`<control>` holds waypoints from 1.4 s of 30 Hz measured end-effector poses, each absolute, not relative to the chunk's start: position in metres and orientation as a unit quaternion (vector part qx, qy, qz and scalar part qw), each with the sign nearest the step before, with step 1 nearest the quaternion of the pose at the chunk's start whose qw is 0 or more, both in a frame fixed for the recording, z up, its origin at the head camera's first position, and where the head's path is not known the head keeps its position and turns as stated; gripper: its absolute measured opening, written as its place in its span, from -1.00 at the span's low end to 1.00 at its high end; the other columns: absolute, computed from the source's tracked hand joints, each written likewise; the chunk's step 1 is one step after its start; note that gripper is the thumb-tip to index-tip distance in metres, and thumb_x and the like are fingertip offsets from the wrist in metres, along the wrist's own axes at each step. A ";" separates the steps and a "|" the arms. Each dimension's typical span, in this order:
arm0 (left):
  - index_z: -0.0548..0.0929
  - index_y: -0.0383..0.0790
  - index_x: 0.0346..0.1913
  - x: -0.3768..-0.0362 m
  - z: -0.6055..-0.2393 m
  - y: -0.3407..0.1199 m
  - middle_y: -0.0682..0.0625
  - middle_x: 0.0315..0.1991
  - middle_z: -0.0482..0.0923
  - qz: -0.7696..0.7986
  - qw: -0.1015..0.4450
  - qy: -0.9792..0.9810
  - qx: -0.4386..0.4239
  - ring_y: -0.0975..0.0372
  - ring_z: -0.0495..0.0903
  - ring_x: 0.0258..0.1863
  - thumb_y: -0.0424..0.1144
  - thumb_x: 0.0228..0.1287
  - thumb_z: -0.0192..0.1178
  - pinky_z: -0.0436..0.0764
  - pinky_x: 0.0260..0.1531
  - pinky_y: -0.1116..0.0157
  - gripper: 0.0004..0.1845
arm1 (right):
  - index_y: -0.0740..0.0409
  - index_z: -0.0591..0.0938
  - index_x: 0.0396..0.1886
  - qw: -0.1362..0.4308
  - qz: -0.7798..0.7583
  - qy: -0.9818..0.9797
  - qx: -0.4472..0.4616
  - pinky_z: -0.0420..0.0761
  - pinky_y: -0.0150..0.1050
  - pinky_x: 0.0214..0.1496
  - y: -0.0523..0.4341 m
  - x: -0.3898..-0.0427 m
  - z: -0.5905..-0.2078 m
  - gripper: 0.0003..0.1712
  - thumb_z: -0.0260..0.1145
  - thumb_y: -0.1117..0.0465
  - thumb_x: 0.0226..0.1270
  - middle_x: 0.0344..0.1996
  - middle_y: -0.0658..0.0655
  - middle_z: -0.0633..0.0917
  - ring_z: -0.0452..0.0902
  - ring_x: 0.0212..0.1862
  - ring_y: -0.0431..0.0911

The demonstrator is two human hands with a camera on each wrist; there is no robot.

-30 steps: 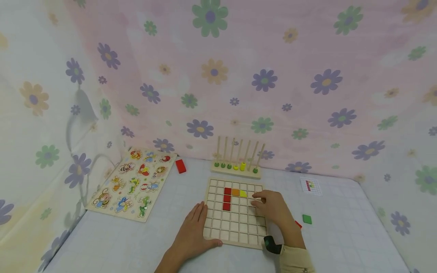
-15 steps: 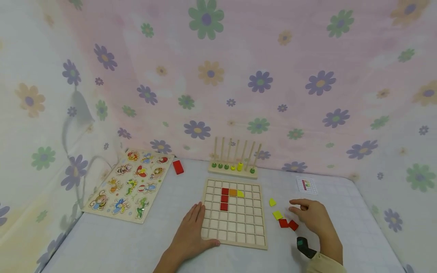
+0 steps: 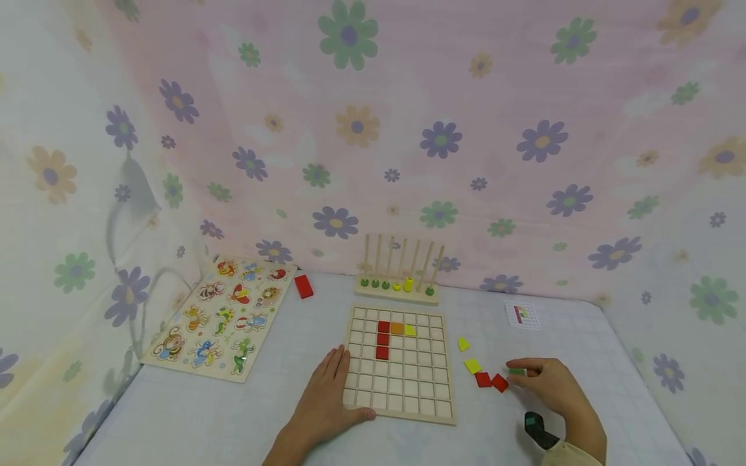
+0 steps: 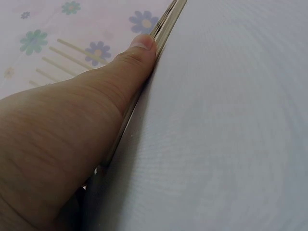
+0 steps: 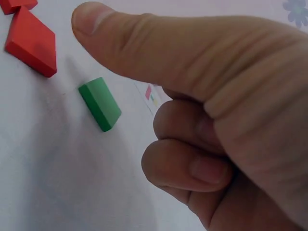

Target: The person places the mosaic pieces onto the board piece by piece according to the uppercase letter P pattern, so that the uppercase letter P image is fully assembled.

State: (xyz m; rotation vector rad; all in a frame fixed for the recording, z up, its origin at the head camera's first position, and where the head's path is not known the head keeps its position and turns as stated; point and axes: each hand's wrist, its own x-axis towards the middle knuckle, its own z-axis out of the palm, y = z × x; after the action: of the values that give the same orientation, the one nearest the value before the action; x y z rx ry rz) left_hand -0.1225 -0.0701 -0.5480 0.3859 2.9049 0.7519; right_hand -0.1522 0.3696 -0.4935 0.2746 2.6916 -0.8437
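A wooden grid board lies mid-table with three red tiles, an orange tile and a yellow tile set in it. My left hand lies flat on the table, its thumb against the board's edge. Right of the board lie two yellow tiles and two red tiles. My right hand hovers over a green tile. In the right wrist view the green tile lies on the table under the straight thumb, untouched, with the fingers loosely curled.
An animal peg puzzle lies at the left, with a red block beside it. A wooden peg rack with beads stands behind the board. A small pattern card lies at the back right. Floral cloth walls close in three sides.
My right hand has left the board and moved right, past the loose tiles, down to the green tile. The left hand has stayed in place.
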 end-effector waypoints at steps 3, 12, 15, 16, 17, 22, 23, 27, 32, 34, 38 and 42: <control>0.11 -0.26 0.61 -0.121 -0.548 -0.069 -0.18 0.65 0.02 0.250 0.061 0.958 0.126 -0.08 0.02 0.63 0.68 -0.16 0.23 0.21 0.56 -0.10 0.42 | 0.00 0.79 0.05 0.158 -0.294 0.938 0.094 0.36 -0.29 -0.29 0.366 -0.152 -0.495 -0.42 0.56 -0.21 0.10 -0.28 0.05 0.65 0.41 -0.20 -0.06; 0.10 -0.25 0.62 -0.121 -0.547 -0.069 -0.16 0.65 0.01 0.250 0.062 0.959 0.120 -0.07 0.00 0.64 0.65 -0.15 0.28 0.21 0.56 -0.10 0.42 | 0.00 0.81 -0.01 0.168 -0.285 0.939 0.094 0.25 -0.26 -0.34 0.359 -0.155 -0.505 -0.40 0.63 -0.19 -0.03 -0.44 0.02 0.44 0.33 -0.27 -0.09; 0.11 -0.26 0.61 -0.120 -0.546 -0.069 -0.18 0.65 0.03 0.251 0.059 0.958 0.123 -0.08 0.02 0.63 0.63 -0.14 0.29 0.22 0.55 -0.11 0.41 | -0.03 0.81 -0.03 0.169 -0.280 0.941 0.092 0.28 -0.26 -0.31 0.356 -0.156 -0.507 -0.39 0.64 -0.22 -0.07 -0.39 0.03 0.49 0.35 -0.23 -0.08; 0.11 -0.26 0.61 -0.120 -0.546 -0.069 -0.18 0.65 0.03 0.251 0.058 0.958 0.124 -0.08 0.02 0.63 0.63 -0.14 0.29 0.22 0.55 -0.11 0.41 | -0.04 0.81 -0.04 0.168 -0.277 0.942 0.089 0.29 -0.24 -0.30 0.355 -0.156 -0.507 -0.39 0.64 -0.23 -0.07 -0.36 0.04 0.50 0.36 -0.21 -0.07; 0.11 -0.26 0.62 -0.120 -0.546 -0.069 -0.18 0.65 0.03 0.249 0.058 0.959 0.125 -0.08 0.02 0.63 0.64 -0.14 0.28 0.22 0.55 -0.10 0.41 | -0.04 0.81 -0.05 0.169 -0.276 0.942 0.089 0.30 -0.24 -0.30 0.354 -0.157 -0.507 -0.40 0.64 -0.23 -0.07 -0.36 0.04 0.51 0.37 -0.21 -0.06; 0.09 -0.25 0.62 -0.120 -0.548 -0.069 -0.16 0.65 0.02 0.245 0.055 0.960 0.127 -0.06 0.01 0.64 0.66 -0.14 0.25 0.22 0.56 -0.08 0.41 | -0.02 0.81 -0.11 0.167 -0.270 0.944 0.087 0.38 -0.25 -0.28 0.349 -0.157 -0.503 -0.49 0.62 -0.18 -0.01 -0.32 0.06 0.58 0.42 -0.18 -0.03; 0.09 -0.24 0.62 -0.120 -0.548 -0.069 -0.16 0.65 0.02 0.245 0.055 0.960 0.127 -0.06 0.01 0.64 0.65 -0.14 0.26 0.23 0.56 -0.09 0.41 | -0.01 0.81 -0.10 0.166 -0.267 0.945 0.085 0.39 -0.25 -0.28 0.348 -0.157 -0.502 -0.51 0.61 -0.16 0.02 -0.32 0.06 0.58 0.42 -0.18 -0.03; 0.09 -0.25 0.62 -0.120 -0.547 -0.069 -0.17 0.65 0.02 0.248 0.058 0.959 0.126 -0.07 0.01 0.64 0.64 -0.14 0.27 0.23 0.55 -0.09 0.41 | 0.03 0.80 -0.07 0.159 -0.255 0.951 0.073 0.43 -0.26 -0.29 0.344 -0.159 -0.500 -0.55 0.58 -0.09 0.09 -0.34 0.05 0.60 0.45 -0.20 -0.03; 0.09 -0.26 0.62 -0.120 -0.546 -0.069 -0.18 0.65 0.01 0.251 0.059 0.958 0.126 -0.08 0.01 0.63 0.64 -0.13 0.27 0.23 0.55 -0.10 0.41 | 0.10 0.78 -0.06 0.159 -0.241 0.955 0.064 0.55 -0.19 -0.24 0.343 -0.162 -0.498 -0.55 0.56 -0.04 0.13 -0.32 0.05 0.66 0.48 -0.21 -0.04; 0.09 -0.27 0.62 -0.120 -0.546 -0.069 -0.19 0.65 0.02 0.251 0.058 0.958 0.127 -0.08 0.01 0.63 0.63 -0.13 0.28 0.23 0.54 -0.11 0.41 | 0.12 0.78 -0.07 0.161 -0.238 0.956 0.064 0.61 -0.13 -0.19 0.342 -0.162 -0.497 -0.59 0.55 0.00 0.14 -0.29 0.06 0.69 0.50 -0.21 -0.04; 0.09 -0.27 0.62 -0.120 -0.545 -0.069 -0.19 0.65 0.01 0.252 0.059 0.958 0.127 -0.09 0.01 0.63 0.62 -0.12 0.29 0.23 0.55 -0.11 0.40 | 0.16 0.77 -0.10 0.158 -0.235 0.957 0.061 0.62 -0.12 -0.19 0.340 -0.163 -0.494 -0.66 0.51 0.09 0.17 -0.29 0.05 0.71 0.51 -0.23 -0.05; 0.09 -0.26 0.62 -0.122 -0.544 -0.069 -0.18 0.65 0.00 0.248 0.059 0.959 0.125 -0.08 0.00 0.64 0.61 -0.12 0.30 0.23 0.55 -0.10 0.40 | 0.18 0.77 -0.11 0.158 -0.238 0.956 0.065 0.58 -0.19 -0.25 0.336 -0.165 -0.492 -0.68 0.47 0.12 0.18 -0.35 0.04 0.68 0.49 -0.26 -0.06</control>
State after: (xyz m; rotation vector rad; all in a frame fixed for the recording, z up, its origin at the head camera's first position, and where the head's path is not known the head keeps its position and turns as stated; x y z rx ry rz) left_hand -0.1217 -0.0692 -0.5442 0.3783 2.9035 0.7508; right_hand -0.1645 0.3355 -0.4920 0.1871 2.7352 -0.6803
